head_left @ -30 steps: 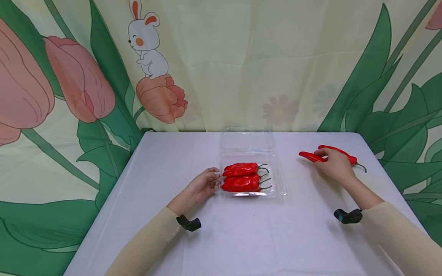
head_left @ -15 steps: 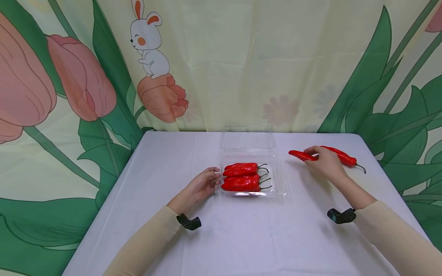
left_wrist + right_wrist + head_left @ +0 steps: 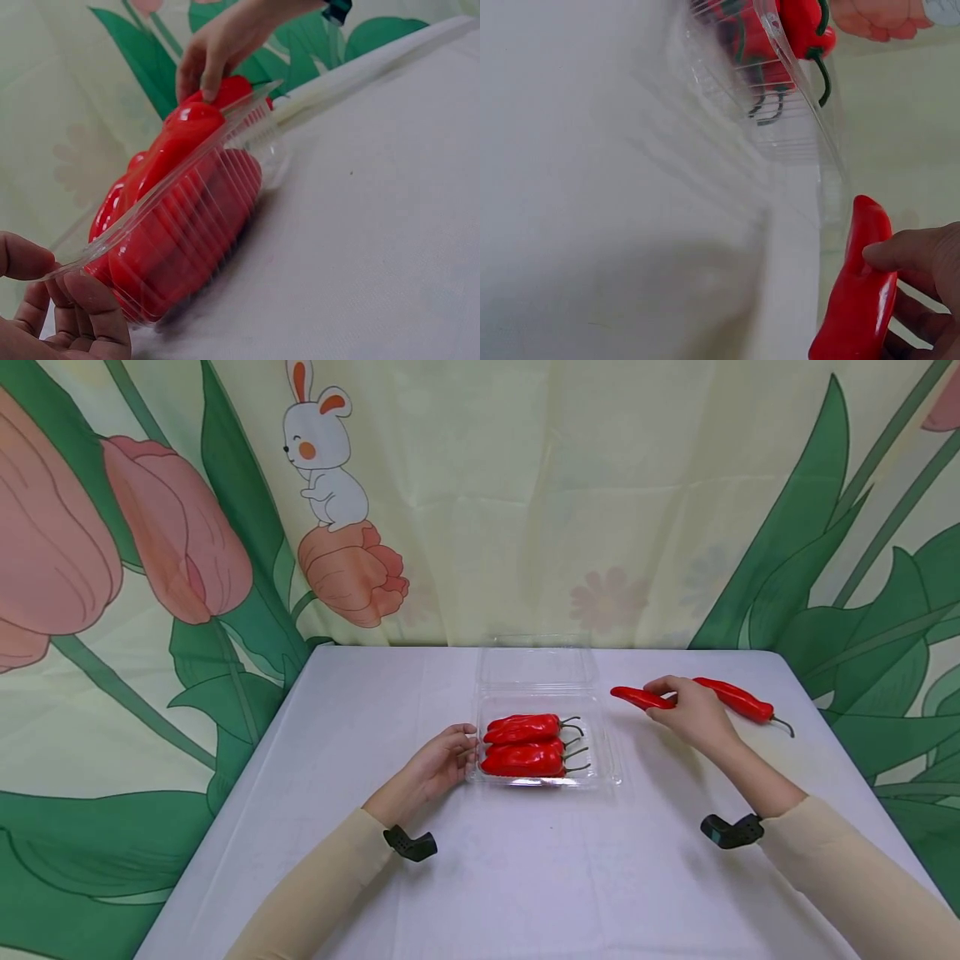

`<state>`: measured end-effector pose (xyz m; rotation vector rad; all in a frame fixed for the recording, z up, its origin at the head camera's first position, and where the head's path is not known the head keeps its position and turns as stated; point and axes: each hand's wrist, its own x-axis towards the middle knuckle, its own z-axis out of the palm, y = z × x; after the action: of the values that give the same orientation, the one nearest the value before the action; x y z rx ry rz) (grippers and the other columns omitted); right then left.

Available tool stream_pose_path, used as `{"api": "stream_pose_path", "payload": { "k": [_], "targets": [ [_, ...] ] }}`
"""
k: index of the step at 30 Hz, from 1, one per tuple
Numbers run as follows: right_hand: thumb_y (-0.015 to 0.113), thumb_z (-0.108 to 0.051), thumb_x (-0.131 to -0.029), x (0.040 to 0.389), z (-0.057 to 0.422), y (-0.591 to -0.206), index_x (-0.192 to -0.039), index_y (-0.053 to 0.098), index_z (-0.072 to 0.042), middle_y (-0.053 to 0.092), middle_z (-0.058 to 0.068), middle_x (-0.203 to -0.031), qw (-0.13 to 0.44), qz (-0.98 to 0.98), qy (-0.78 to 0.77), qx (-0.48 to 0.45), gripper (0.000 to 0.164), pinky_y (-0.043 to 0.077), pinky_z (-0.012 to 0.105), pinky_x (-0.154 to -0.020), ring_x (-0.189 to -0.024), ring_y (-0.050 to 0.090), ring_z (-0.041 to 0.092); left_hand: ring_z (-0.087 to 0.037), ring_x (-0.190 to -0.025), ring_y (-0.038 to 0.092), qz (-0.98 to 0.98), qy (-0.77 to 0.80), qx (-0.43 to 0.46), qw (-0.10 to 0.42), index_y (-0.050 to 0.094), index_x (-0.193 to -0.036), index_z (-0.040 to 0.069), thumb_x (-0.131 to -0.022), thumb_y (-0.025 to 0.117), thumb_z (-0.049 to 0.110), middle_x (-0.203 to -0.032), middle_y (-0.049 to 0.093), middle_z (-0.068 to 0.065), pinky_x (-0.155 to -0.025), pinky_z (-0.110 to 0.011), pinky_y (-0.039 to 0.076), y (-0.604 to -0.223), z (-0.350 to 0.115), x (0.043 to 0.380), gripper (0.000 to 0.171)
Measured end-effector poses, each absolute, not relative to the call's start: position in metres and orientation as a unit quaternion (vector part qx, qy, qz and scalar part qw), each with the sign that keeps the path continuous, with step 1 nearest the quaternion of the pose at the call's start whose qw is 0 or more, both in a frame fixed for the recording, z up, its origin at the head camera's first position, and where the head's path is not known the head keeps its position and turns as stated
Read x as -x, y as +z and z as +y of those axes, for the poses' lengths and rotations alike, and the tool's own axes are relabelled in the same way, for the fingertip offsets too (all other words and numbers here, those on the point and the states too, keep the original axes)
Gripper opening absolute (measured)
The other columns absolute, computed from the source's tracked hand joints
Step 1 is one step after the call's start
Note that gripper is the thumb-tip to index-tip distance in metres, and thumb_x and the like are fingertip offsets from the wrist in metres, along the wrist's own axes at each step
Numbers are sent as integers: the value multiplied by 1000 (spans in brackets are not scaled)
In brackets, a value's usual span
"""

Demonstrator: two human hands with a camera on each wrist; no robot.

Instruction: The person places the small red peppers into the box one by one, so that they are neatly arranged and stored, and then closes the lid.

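A clear plastic clamshell box (image 3: 544, 782) stands in the middle of the table with several red chili peppers (image 3: 523, 760) lying side by side in it, stems to the right. My left hand (image 3: 435, 766) pinches the box's left rim, thumb above and fingers below, as the left wrist view shows. To the right of the box, my right hand (image 3: 692, 717) grips another red chili pepper (image 3: 861, 289) between thumb and fingers, above the table. Its tip points left toward the box, and the palm hides its stem end.
One more red chili pepper (image 3: 738, 699) rests on the white-covered table (image 3: 525, 877), behind and right of my right hand. The box's clear lid (image 3: 537, 665) is folded back toward the curtain (image 3: 480, 510) printed with tulips and a rabbit.
My right hand has carried its chili pepper left, closer to the box and away from the chili pepper lying on the table. My left hand stays at the rim.
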<state>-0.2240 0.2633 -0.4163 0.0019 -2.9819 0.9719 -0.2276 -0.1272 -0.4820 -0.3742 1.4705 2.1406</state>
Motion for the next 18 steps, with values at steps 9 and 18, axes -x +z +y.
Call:
{"api": "stream_pose_path", "payload": {
  "k": [9,18],
  "targets": [
    [76,-14,-91,221,258,-409,-136,59,0,60,28,-131,-1,-949,315,-3,51,61,50,-85,-112,57,44,-13,-80,53,541,789,139,254,50,-126,14,-97,60,10,-104,58,-4,-69,-18,51,-482,-127,227,30],
    [76,-14,-91,221,251,-407,-136,59,-2,61,27,-131,-4,-947,320,-5,50,61,48,-85,-112,58,43,-13,-80,53,543,788,142,253,50,-126,14,-97,60,9,-105,58,-5,-69,-18,51,-482,-127,227,31]
  ]
}}
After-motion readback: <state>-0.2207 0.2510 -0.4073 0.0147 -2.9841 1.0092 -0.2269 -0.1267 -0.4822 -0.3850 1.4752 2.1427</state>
